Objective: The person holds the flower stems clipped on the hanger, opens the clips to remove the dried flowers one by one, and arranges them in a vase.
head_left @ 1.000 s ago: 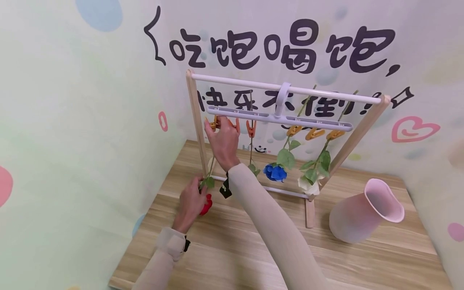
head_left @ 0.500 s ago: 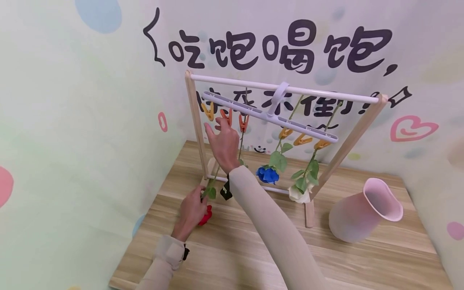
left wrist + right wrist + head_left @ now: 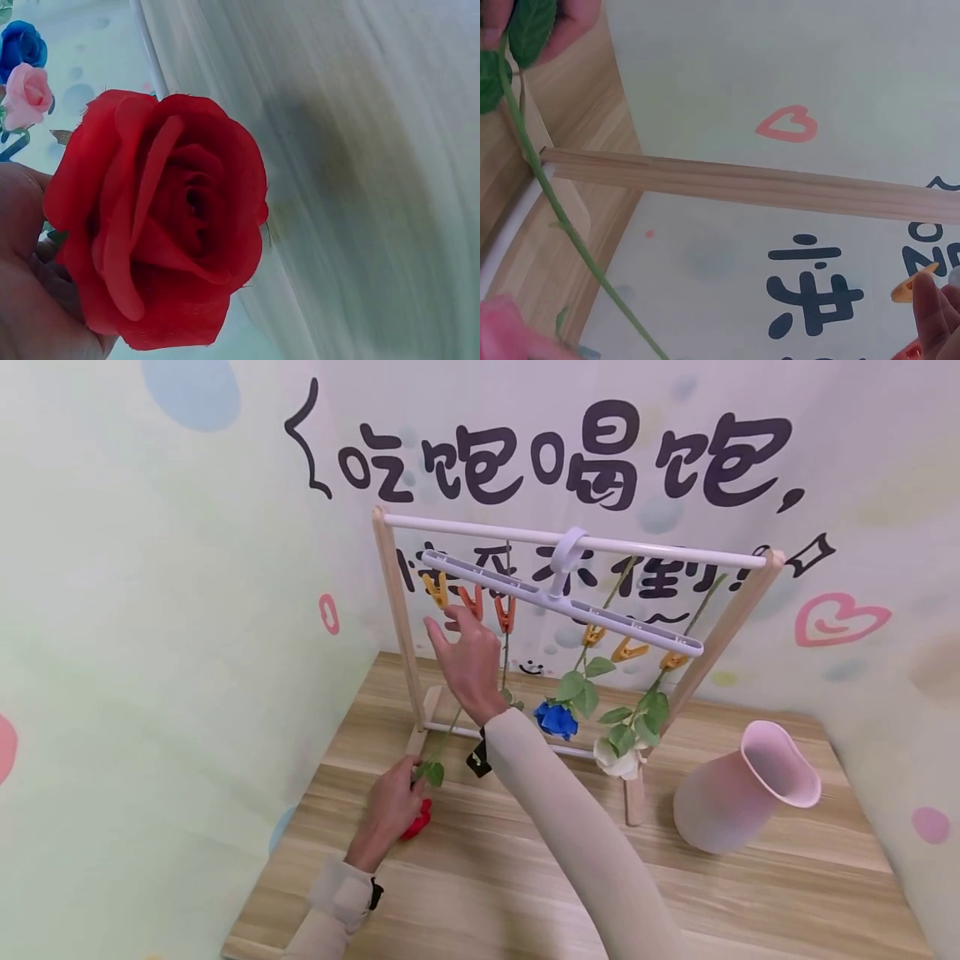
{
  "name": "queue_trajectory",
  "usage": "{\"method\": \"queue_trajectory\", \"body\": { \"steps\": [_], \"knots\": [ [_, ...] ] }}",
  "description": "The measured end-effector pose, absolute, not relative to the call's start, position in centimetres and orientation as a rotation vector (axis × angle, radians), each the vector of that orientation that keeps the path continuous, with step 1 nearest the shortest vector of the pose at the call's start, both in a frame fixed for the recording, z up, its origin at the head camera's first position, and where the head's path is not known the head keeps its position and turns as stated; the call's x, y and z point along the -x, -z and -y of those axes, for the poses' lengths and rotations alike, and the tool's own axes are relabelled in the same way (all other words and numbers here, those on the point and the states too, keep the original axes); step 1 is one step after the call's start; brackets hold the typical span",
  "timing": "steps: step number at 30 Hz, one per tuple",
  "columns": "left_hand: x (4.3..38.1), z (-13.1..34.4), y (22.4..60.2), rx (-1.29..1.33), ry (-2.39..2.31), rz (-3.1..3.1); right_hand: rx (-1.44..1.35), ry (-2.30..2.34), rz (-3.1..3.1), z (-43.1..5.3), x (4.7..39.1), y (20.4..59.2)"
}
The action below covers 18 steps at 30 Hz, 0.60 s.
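Observation:
In the head view, my left hand [image 3: 392, 806] grips the stem of a red rose [image 3: 417, 820] close to its bloom, low over the table. The bloom [image 3: 161, 221] fills the middle of the left wrist view. Its green stem [image 3: 581, 244] slants up toward the rack in the right wrist view. My right hand [image 3: 474, 664] is raised with loosely bent fingers, nothing visibly held. Its fingertips are just below a yellow clothespin [image 3: 436, 589] and an orange-red clothespin [image 3: 471, 602]. Both hang from a lilac clip hanger [image 3: 551, 600], tilted with its left end higher.
A wooden rack [image 3: 395, 602] with a white top bar [image 3: 480, 531] bears the hanger. A blue rose [image 3: 557, 719] and a white rose [image 3: 619, 757] hang upside down from clips. A pink rose [image 3: 28, 97] shows too. A pink vase [image 3: 720, 802] stands at right.
My right fingers have come off the yellow clothespin. The hanger's left end has risen and its right end dropped. My left hand has lowered the red rose toward the table.

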<state>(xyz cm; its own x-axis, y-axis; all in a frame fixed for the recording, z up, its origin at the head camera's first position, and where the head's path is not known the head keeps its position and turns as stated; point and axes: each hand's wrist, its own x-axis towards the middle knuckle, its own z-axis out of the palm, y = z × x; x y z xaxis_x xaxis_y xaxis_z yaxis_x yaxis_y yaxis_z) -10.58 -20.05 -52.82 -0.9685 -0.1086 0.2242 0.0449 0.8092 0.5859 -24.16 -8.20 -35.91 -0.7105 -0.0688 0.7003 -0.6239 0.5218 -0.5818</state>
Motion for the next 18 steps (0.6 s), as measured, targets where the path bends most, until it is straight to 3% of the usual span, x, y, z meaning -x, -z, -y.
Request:
{"method": "queue_trajectory", "body": {
  "steps": [18],
  "knots": [
    [8.3,20.5,52.5,0.043,0.774,2.822,-0.66,-1.236,2.003,4.4,22.0,35.9]
  ]
}}
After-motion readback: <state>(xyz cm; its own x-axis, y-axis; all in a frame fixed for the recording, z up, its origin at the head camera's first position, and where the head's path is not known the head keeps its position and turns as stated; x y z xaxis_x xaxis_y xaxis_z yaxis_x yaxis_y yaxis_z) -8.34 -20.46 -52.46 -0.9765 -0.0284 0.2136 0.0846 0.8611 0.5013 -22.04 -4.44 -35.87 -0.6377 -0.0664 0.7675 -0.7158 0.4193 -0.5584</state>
